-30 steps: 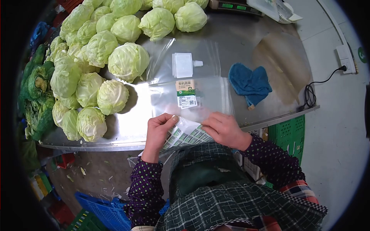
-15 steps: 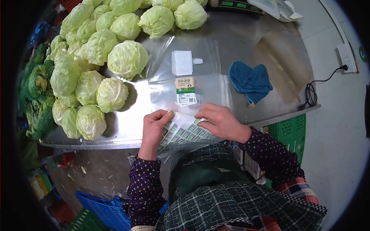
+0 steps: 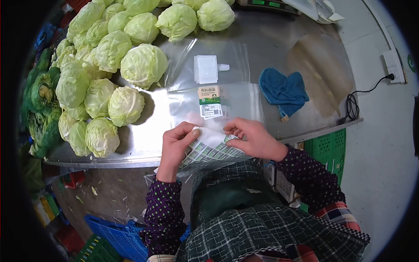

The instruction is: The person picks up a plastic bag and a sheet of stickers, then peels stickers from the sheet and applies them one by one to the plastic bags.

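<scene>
A sheet of green and white labels (image 3: 209,153) hangs at the table's front edge, its white upper part bent over. My left hand (image 3: 178,142) pinches its left side between thumb and fingers. At the right side, my right hand (image 3: 248,137) grips the sheet with curled fingers. Just beyond the hands lie clear plastic bags (image 3: 179,102) in a flat stack, with a printed label (image 3: 210,101) on them. Farther up, a white tag-shaped card (image 3: 206,69) rests on the plastic.
Many cabbages (image 3: 144,65) are heaped on the left of the metal table (image 3: 279,41). A blue cloth (image 3: 283,91) lies at the right. A scale (image 3: 270,5) stands at the back. Green crate (image 3: 325,153) and blue crate (image 3: 115,238) are below the table.
Both hands still hold the label sheet and have shifted only slightly. More of the sheet's white part shows folded between them.
</scene>
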`<state>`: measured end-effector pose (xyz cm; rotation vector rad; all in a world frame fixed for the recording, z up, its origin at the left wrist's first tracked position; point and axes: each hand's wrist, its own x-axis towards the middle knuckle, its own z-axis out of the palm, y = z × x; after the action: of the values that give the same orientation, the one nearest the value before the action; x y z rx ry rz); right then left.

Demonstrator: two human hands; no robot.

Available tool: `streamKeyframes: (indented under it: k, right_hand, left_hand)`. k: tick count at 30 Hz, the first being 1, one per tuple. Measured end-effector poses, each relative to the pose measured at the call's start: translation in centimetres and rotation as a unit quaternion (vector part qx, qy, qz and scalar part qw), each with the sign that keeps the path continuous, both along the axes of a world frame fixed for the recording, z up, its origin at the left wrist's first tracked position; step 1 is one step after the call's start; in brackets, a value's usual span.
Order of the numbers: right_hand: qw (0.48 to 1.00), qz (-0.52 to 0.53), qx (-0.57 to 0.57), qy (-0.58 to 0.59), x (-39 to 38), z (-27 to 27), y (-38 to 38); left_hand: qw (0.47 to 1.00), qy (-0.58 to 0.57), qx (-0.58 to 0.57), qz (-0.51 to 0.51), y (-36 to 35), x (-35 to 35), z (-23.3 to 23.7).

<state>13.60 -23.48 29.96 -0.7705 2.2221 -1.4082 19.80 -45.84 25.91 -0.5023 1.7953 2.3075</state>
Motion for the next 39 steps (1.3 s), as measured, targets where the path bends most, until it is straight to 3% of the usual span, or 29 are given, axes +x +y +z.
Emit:
streamKeyframes:
  k: [2,9,12,14,21,26,33,39]
  right_hand:
    - [0.993,0.023,0.025,-0.113,-0.4,0.4,0.3]
    - [0.997,0.055,0.01,-0.054,-0.2,1.0,0.4]
    - [0.991,0.015,-0.008,-0.132,0.2,1.4,0.0]
    - [0.998,0.026,0.002,-0.051,0.2,1.5,0.0]
    - [0.998,0.029,0.008,0.064,0.7,1.2,0.0]
    - [0.961,0.025,-0.03,0.275,0.8,0.7,-0.1]
    - [0.949,0.03,-0.018,0.313,0.6,0.1,0.0]
    - [0.971,0.019,-0.012,0.238,0.3,0.7,0.0]
  left_hand:
    - [0.998,0.059,-0.014,-0.012,0.0,0.3,0.5]
    - [0.996,0.092,-0.003,-0.021,-0.4,1.1,0.8]
    - [0.994,0.109,-0.009,-0.031,-0.6,1.3,0.9]
    - [0.99,0.133,-0.025,-0.031,-0.6,1.4,1.2]
    - [0.994,0.105,-0.036,-0.024,-0.8,1.3,1.3]
    - [0.997,0.058,-0.052,0.002,-0.6,1.0,1.3]
    - [0.998,0.024,-0.061,0.003,-0.5,0.5,1.2]
    - [0.997,-0.053,-0.046,0.039,-0.2,0.0,1.5]
